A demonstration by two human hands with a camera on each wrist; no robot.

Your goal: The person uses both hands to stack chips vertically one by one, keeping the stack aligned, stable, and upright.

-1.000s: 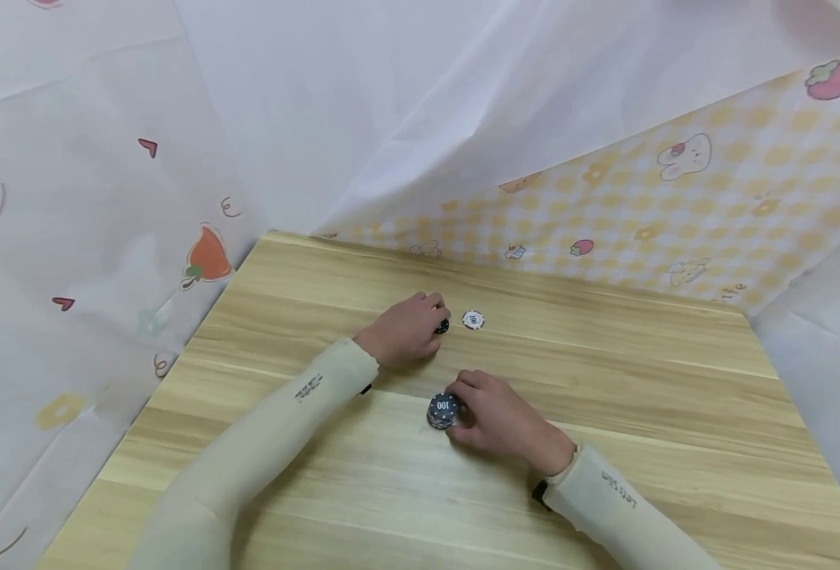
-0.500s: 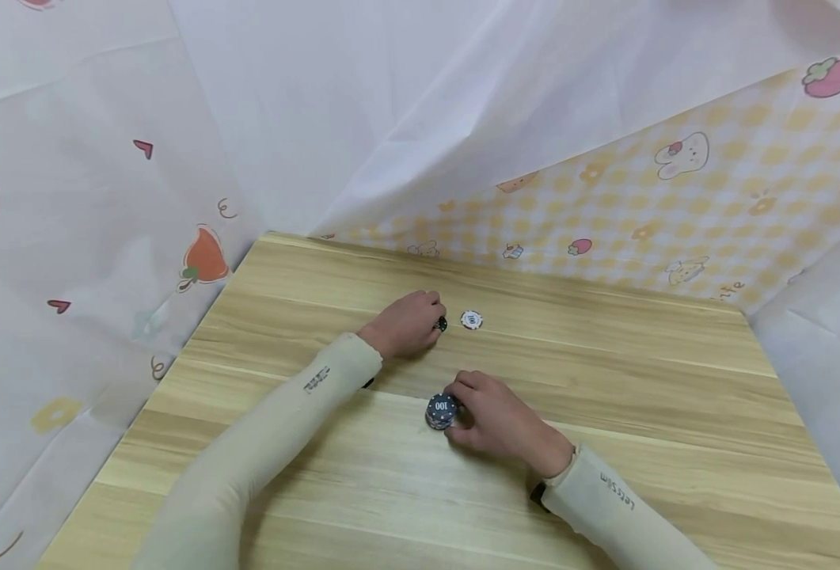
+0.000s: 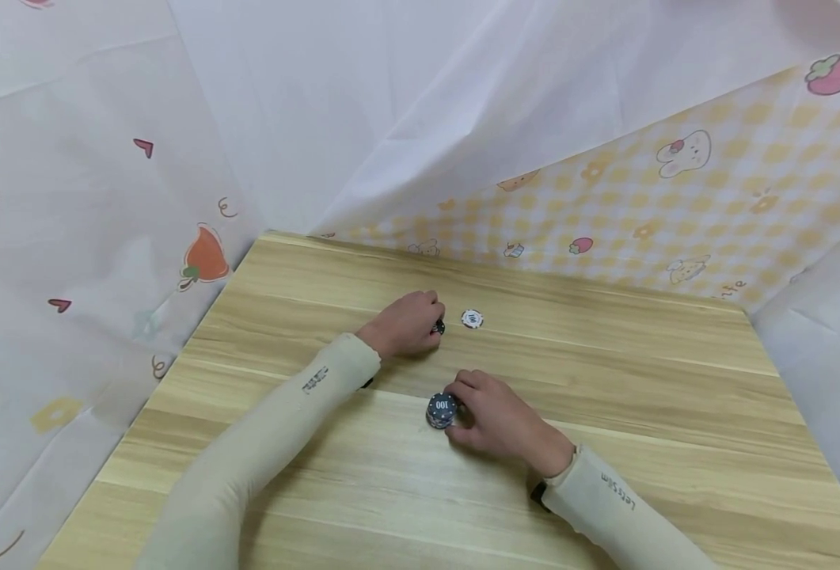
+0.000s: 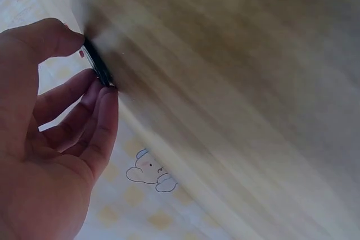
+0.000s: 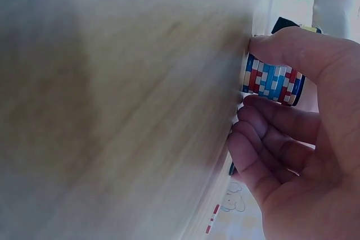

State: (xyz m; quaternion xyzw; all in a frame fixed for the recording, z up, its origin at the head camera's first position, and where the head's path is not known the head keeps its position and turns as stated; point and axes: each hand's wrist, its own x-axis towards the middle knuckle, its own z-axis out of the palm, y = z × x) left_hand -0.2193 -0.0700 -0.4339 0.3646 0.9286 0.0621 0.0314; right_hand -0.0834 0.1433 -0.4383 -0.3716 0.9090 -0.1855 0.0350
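At the table's far middle, my left hand [image 3: 403,324] pinches a black poker chip [image 3: 439,326], partly covered by the fingers. In the left wrist view this black chip [image 4: 97,63] sits between thumb and fingertips, low at the wooden surface. Nearer to me stands a poker chip stack [image 3: 441,410], whose dark top chip reads 100. My right hand [image 3: 494,416] holds the stack's right side between thumb and fingers. The right wrist view shows the stack's edges [image 5: 274,81] in blue, red and white. A white poker chip [image 3: 472,319] lies flat, just right of the left hand.
The wooden table [image 3: 605,380] meets a yellow checked cloth [image 3: 591,206] at the back. A printed white sheet [image 3: 106,237] hangs along the left side, and pale sheeting [image 3: 826,348] borders the right.
The left hand has shifted only very slightly, and the visible part of its black chip looks a little different. The right hand and the stack stay in place.
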